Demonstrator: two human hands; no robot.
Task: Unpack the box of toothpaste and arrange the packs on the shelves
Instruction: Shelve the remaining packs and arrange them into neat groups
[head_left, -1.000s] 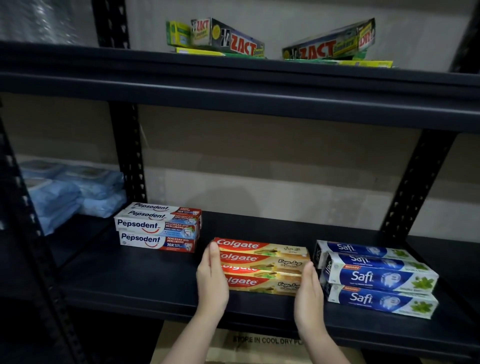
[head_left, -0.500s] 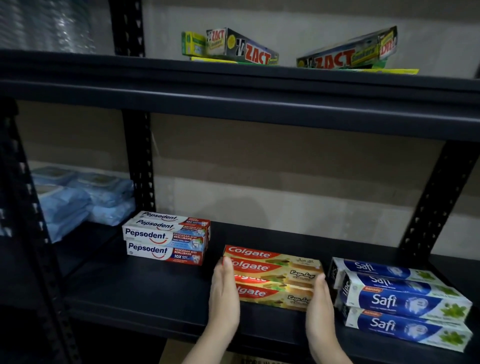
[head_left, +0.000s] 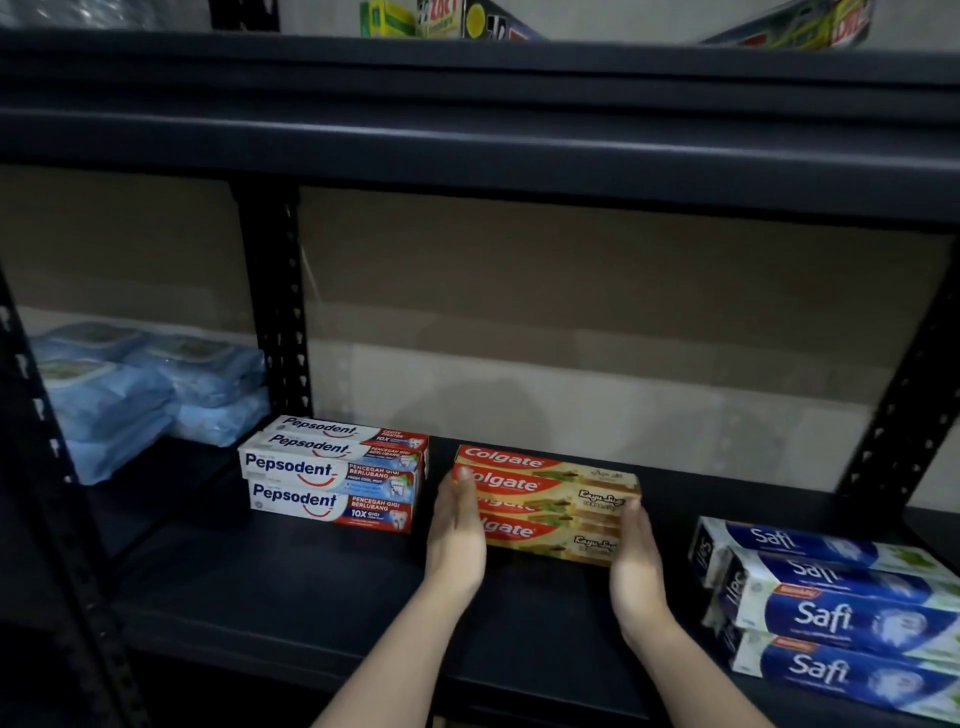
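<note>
On middle shelf (head_left: 311, 582): Colgate stack (head_left: 550, 506) between Pepsodent stack (head_left: 332, 475) and Safi stack (head_left: 831, 613). Left hand (head_left: 457, 530), right hand (head_left: 636, 561) press flat against stack ends, fingers straight.

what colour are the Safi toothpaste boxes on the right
Blue and white, with green leaves at one end: the Safi boxes, seen in the head view.

Head cam, close, facing shelf (head_left: 311, 587) front.

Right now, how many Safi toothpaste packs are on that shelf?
4 visible: Safi packs stacked at the shelf's right end, two on top, two beneath. More may sit hidden behind or beyond the frame.
</note>
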